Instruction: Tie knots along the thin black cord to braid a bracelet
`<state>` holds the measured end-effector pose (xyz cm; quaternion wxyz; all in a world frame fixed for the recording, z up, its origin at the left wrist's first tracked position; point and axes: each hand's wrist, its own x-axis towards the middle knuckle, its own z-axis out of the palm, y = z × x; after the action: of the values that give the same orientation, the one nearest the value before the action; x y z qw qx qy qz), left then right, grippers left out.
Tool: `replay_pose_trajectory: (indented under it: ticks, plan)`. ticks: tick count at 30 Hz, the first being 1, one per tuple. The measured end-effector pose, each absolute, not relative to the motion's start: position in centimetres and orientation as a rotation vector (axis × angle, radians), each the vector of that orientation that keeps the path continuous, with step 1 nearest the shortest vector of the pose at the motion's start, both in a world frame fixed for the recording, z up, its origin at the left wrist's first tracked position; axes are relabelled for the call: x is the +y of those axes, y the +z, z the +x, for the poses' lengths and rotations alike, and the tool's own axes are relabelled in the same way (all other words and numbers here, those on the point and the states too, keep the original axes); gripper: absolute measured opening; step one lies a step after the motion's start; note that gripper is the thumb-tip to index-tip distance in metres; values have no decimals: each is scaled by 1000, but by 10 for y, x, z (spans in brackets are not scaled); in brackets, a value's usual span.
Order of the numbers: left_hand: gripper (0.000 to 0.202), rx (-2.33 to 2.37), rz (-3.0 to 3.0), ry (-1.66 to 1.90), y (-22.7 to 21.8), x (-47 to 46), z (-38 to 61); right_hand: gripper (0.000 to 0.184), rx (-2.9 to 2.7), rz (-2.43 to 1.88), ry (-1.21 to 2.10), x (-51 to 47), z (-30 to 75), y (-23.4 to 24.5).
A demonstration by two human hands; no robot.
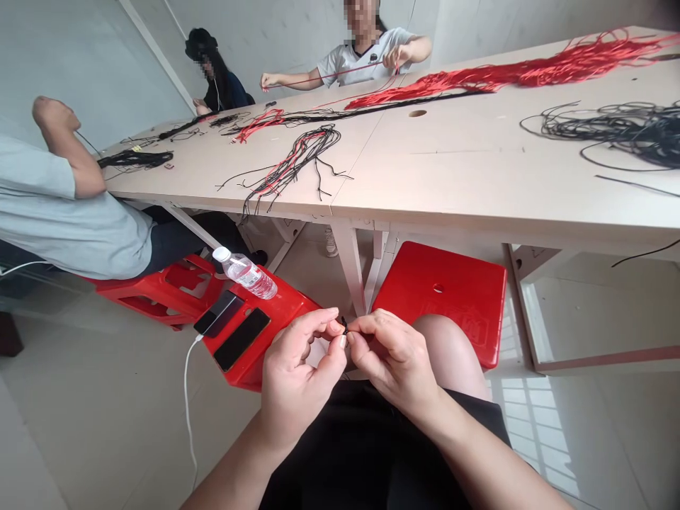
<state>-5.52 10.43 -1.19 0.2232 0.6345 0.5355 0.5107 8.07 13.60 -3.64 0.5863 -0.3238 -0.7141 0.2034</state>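
Observation:
Above my lap, my left hand (302, 375) and my right hand (390, 354) meet at their fingertips. Between them is a small piece of knotted black cord (345, 326), only a bit of which shows. Thumb and forefinger of each hand pinch it from either side; the rest of the cord is hidden by my fingers. On the table beyond lies a bundle of black and red cords (297, 166) with loose, knotted ends hanging toward the near edge.
A long table (457, 170) carries red cords (504, 74) and black cords (632, 131). By my left hand, a red stool (295, 304) holds a water bottle (249, 275) and phones (243, 340). Another red stool (451, 276) stands right. Several people sit around the table, one stretching red cord.

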Motion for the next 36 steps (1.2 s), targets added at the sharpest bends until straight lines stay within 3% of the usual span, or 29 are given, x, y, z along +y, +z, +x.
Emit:
replay_pose_trajectory:
  ticks: [8, 12, 20, 31, 36]
  plan:
    - [49, 1506, 2175, 1318, -11, 102, -58, 13, -1738, -694, 315, 141, 86, -39]
    - [40, 1466, 2035, 1300, -11, 102, -53, 17, -1665, -734, 247, 140, 84, -41]
    - [22, 1295, 1410, 1327, -3, 111, -43, 16, -1595, -705, 465, 139, 86, -35]
    - [32, 1435, 1856, 1276, -10, 106, -49, 17, -1723, -728, 273, 143, 91, -40]
    - [19, 1356, 1677, 1233, -11, 108, -43, 19, -1661, -738, 283, 144, 89, -42]
